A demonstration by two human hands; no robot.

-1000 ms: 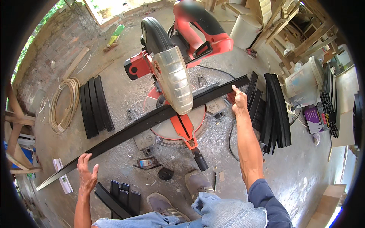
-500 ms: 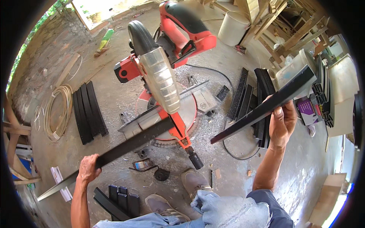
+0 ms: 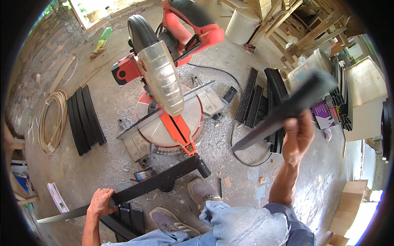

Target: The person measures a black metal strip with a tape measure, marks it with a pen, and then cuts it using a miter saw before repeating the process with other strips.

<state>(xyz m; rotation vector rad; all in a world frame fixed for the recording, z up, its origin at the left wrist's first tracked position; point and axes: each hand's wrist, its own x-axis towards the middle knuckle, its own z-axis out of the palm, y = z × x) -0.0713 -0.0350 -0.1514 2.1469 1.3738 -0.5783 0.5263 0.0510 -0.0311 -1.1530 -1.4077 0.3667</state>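
Two dark profile lengths are held apart: the cut-off piece (image 3: 283,112) is raised, blurred, in the right hand (image 3: 298,135) closed around it, while the long piece (image 3: 156,183) lies low before the red miter saw (image 3: 164,88), gripped by the left hand (image 3: 100,203).
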